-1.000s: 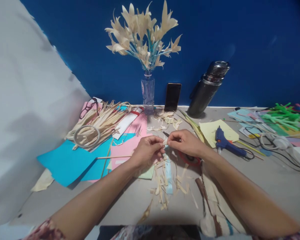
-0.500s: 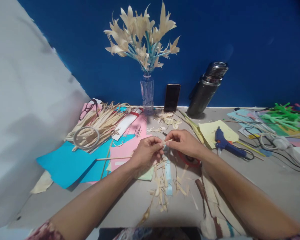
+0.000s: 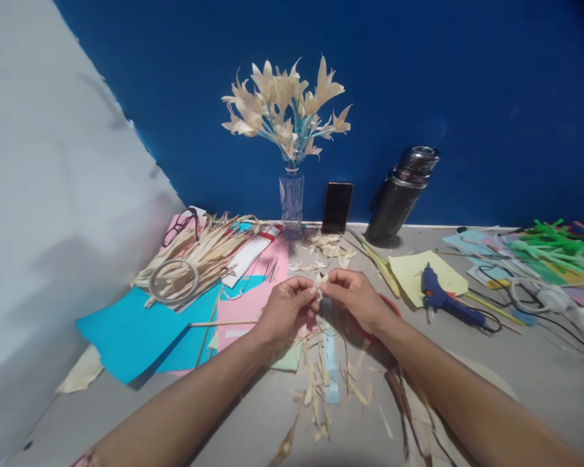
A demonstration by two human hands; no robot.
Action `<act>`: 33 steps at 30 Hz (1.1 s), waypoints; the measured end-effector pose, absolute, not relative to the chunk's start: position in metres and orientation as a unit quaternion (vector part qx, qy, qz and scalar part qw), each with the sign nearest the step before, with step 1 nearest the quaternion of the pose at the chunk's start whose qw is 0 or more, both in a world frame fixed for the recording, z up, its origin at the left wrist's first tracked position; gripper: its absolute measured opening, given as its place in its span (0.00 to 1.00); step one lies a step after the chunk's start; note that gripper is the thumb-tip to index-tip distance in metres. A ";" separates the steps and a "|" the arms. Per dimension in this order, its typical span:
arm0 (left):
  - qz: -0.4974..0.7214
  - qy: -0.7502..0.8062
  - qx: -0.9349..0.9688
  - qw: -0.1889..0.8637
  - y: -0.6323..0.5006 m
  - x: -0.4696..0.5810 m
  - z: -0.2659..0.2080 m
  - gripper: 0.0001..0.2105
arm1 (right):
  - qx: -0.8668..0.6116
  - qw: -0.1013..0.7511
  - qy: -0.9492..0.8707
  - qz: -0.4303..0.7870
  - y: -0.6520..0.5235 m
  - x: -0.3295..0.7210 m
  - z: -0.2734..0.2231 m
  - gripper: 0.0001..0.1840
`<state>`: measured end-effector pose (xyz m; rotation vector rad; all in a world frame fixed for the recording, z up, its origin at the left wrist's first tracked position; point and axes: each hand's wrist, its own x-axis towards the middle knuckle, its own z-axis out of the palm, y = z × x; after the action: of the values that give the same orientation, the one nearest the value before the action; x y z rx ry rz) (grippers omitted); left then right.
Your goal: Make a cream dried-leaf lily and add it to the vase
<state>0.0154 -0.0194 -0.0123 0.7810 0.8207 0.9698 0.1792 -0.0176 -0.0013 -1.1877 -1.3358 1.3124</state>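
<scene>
My left hand (image 3: 289,308) and my right hand (image 3: 355,298) meet at the middle of the table, fingertips nearly touching. Both pinch a small piece of pale husk (image 3: 320,280) between thumb and forefinger; much of it is covered by the fingers. Under my right hand lie scissors with red handles (image 3: 392,306), partly hidden. Below the hands, a light blue strip (image 3: 331,370) rests among scattered husk scraps (image 3: 314,389). Beyond them sit more pale husk pieces (image 3: 324,243).
Husk flowers (image 3: 285,107) stand in a clear bottle (image 3: 292,204) beside a phone (image 3: 337,207) and a leaning flask (image 3: 401,198). At right lies a blue glue gun (image 3: 450,299) by yellow paper. On the left are blue paper (image 3: 131,337), a husk bundle (image 3: 209,246) and a tape ring (image 3: 150,285).
The view has tilted up slightly, so everything sits lower. My right hand has turned a little, and the husk piece between the fingertips now points upward. Both hands remain together.
</scene>
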 end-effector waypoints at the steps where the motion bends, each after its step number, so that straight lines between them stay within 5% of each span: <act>1: 0.446 0.376 0.352 0.732 -0.019 0.015 -0.012 0.11 | -0.483 0.449 -0.536 0.526 -0.017 0.180 -0.001 0.17; 15: 0.509 0.419 0.350 0.666 -0.020 0.018 -0.006 0.12 | -0.483 0.468 -0.517 0.530 -0.018 0.176 -0.008 0.15; 33: 0.457 0.400 0.353 0.712 -0.015 0.013 -0.018 0.11 | -0.459 0.484 -0.482 0.568 -0.018 0.171 -0.008 0.16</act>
<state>0.0133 -0.0149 -0.0178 0.7819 0.8863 1.0142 0.1712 -0.0183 -0.0081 -1.1189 -1.1738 1.3837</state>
